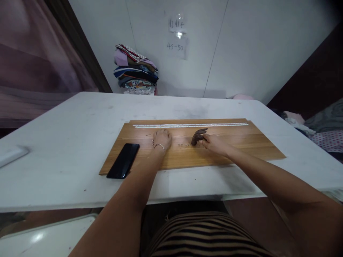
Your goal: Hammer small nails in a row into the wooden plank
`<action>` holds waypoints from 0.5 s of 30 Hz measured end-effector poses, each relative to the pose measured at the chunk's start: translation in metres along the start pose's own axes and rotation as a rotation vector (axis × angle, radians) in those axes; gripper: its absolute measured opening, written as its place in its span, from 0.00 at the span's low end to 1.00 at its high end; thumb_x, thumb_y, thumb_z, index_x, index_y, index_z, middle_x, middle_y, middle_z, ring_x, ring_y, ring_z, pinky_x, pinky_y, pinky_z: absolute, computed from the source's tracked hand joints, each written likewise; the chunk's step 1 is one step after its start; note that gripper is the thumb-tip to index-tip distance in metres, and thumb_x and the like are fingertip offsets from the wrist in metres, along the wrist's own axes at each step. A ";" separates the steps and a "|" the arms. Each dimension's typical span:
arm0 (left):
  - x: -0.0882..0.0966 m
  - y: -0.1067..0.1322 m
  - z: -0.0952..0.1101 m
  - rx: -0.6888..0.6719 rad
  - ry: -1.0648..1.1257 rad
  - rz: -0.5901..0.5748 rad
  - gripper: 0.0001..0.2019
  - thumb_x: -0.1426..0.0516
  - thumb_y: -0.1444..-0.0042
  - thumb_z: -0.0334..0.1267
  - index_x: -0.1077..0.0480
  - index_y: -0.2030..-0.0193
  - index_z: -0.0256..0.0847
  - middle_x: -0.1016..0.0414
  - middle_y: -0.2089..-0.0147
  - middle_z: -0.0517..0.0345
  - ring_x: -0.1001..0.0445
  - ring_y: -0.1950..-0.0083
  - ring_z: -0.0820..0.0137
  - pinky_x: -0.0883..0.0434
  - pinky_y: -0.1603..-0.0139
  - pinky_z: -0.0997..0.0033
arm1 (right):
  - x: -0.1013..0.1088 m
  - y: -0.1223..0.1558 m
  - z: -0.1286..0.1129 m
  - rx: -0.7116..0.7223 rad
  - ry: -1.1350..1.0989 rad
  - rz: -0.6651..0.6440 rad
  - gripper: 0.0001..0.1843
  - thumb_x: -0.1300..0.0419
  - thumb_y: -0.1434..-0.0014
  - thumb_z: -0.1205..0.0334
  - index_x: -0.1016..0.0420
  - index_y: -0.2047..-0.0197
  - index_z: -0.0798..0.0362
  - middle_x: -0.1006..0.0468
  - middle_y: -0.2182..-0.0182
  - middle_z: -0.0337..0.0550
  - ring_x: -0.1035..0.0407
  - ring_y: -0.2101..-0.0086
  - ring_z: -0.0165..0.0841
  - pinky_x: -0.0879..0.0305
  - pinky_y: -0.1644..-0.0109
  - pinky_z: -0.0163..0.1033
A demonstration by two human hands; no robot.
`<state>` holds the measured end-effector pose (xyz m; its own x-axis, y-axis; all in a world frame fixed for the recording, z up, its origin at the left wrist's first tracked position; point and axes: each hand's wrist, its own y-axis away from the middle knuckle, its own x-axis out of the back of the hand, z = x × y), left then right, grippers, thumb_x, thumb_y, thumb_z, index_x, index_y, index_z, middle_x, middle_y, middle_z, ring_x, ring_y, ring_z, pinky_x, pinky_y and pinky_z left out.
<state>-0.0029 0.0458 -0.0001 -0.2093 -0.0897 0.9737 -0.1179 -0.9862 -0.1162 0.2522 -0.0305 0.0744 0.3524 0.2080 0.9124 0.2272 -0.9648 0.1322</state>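
Observation:
My right hand (216,145) is wrapped round the handle of a claw hammer (198,137), whose dark head is low over the wooden board (227,157). Palm down on the same board lies my left hand (162,138), with a bracelet at the wrist and its fingers slightly apart. Whatever is under its palm is hidden. Several small nails (182,145) form a short row between my hands, left of the hammer head. A few more tiny pieces show beside the left hand, and a thin dark sliver (148,135) lies just beyond it.
A black phone (123,160) rests over the board's left front corner. Two white measuring strips (190,125) run along the board's far edge. Beneath is a white table (66,142). Folded clothes (136,69) are stacked by the wall, under handwritten paper notes (177,46).

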 end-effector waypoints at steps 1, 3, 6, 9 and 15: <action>0.000 0.000 0.000 0.002 0.000 -0.002 0.18 0.55 0.34 0.39 0.25 0.53 0.38 0.23 0.45 0.44 0.30 0.41 0.56 0.36 0.40 0.55 | -0.001 -0.001 0.001 0.001 0.009 0.002 0.15 0.46 0.34 0.56 0.21 0.57 0.56 0.18 0.63 0.52 0.26 0.65 0.39 0.38 0.61 0.37; -0.001 -0.001 0.000 0.001 -0.006 -0.002 0.17 0.55 0.34 0.37 0.25 0.54 0.38 0.23 0.45 0.44 0.30 0.41 0.56 0.36 0.41 0.55 | -0.004 -0.002 0.003 0.007 0.017 0.008 0.16 0.46 0.34 0.55 0.21 0.57 0.56 0.18 0.62 0.52 0.26 0.64 0.39 0.38 0.61 0.37; -0.003 -0.002 -0.002 -0.007 -0.033 -0.007 0.18 0.55 0.34 0.35 0.24 0.55 0.38 0.23 0.47 0.44 0.29 0.42 0.56 0.36 0.43 0.56 | -0.004 -0.003 0.006 0.009 0.005 0.014 0.16 0.46 0.33 0.55 0.21 0.55 0.56 0.18 0.63 0.52 0.26 0.64 0.38 0.38 0.61 0.36; -0.005 -0.003 -0.003 -0.019 -0.057 -0.003 0.19 0.56 0.33 0.35 0.24 0.55 0.38 0.22 0.48 0.44 0.29 0.43 0.56 0.35 0.44 0.56 | -0.001 -0.002 0.005 0.015 -0.024 0.016 0.16 0.47 0.33 0.57 0.21 0.55 0.55 0.18 0.65 0.49 0.26 0.66 0.37 0.38 0.62 0.35; -0.001 -0.002 -0.001 -0.021 -0.053 -0.018 0.18 0.56 0.34 0.36 0.24 0.54 0.39 0.22 0.47 0.43 0.27 0.43 0.56 0.34 0.44 0.55 | 0.000 -0.002 0.001 0.025 -0.010 0.013 0.15 0.47 0.33 0.57 0.21 0.55 0.54 0.17 0.63 0.49 0.26 0.65 0.37 0.37 0.62 0.35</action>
<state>-0.0033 0.0483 -0.0005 -0.1554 -0.0798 0.9846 -0.1420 -0.9846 -0.1022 0.2530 -0.0285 0.0740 0.3646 0.1976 0.9099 0.2457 -0.9630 0.1107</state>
